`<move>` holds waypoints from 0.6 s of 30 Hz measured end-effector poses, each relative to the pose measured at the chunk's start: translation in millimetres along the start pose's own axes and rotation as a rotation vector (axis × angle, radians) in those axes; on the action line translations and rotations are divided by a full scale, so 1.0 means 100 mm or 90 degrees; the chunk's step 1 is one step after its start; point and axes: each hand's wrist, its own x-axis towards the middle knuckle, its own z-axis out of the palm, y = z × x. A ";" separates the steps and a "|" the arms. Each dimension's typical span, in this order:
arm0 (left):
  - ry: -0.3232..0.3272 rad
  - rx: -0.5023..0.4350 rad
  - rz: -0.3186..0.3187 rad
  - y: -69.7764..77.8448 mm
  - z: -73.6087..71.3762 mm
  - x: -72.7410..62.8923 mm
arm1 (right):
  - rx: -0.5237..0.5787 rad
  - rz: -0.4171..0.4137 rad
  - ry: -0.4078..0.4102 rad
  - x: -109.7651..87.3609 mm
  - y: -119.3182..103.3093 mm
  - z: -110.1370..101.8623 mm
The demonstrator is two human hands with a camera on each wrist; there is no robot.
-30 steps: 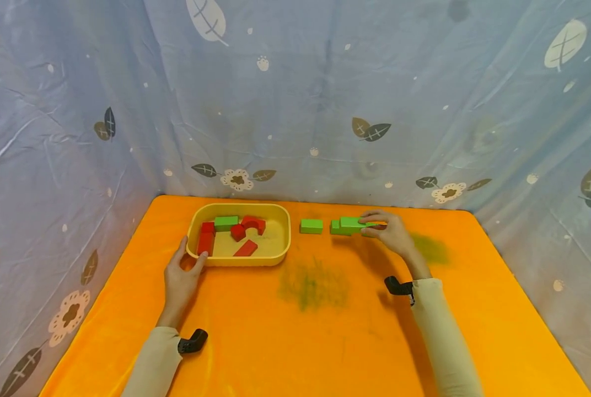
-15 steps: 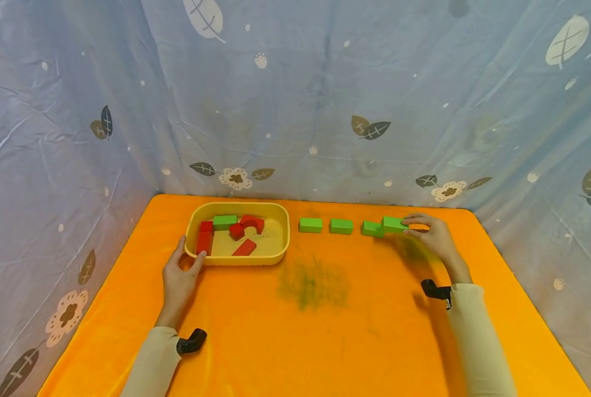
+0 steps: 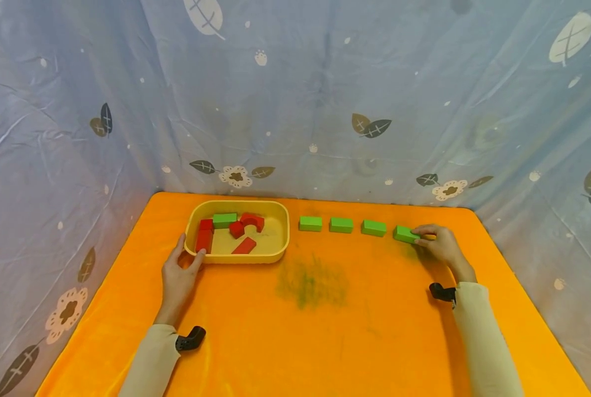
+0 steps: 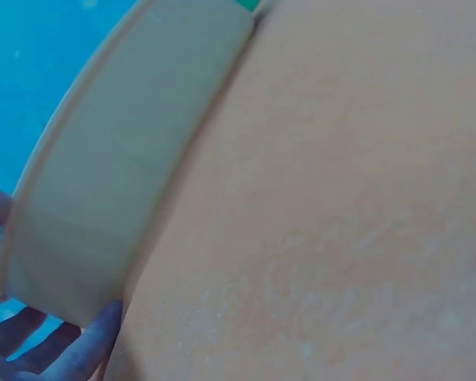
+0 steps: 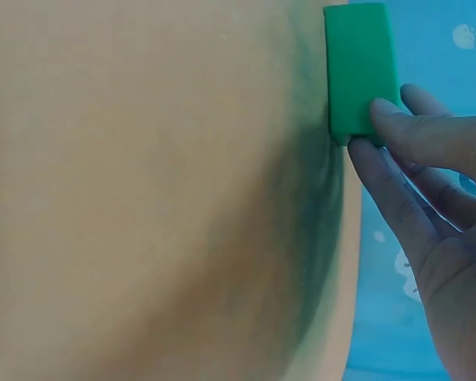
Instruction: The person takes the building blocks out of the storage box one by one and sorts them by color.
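Observation:
My right hand (image 3: 444, 248) pinches the right end of a green rectangular block (image 3: 403, 234), which lies at the end of a row on the orange table. In the right wrist view the thumb (image 5: 428, 139) lies over the near end of that block, with the other fingers at its end and far side. At the left, my left hand (image 3: 177, 278) grips the left front corner of a yellow tray (image 3: 243, 259), thumb at the front rim. The left wrist view has the tray's wall (image 4: 119, 167) with fingertips around its end.
Left of the held block, the row has three more green blocks (image 3: 341, 225), spaced apart. Inside the tray lie a green block (image 3: 224, 221), a red arch (image 3: 252, 221) and several other red blocks (image 3: 244, 246). A patterned blue-grey curtain (image 3: 295, 110) borders the table.
My right hand has carried the green block rightward past the other three and lowered it to the row's right end. The left hand stays at the tray.

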 end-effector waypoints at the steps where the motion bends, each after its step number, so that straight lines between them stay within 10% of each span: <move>1: 0.000 -0.001 -0.001 0.00 0.00 0.00 | 0.002 0.000 0.001 0.00 0.01 0.01; 18: 0.001 -0.005 -0.005 -0.01 0.00 0.00 | 0.079 -0.029 0.034 0.13 -0.42 0.07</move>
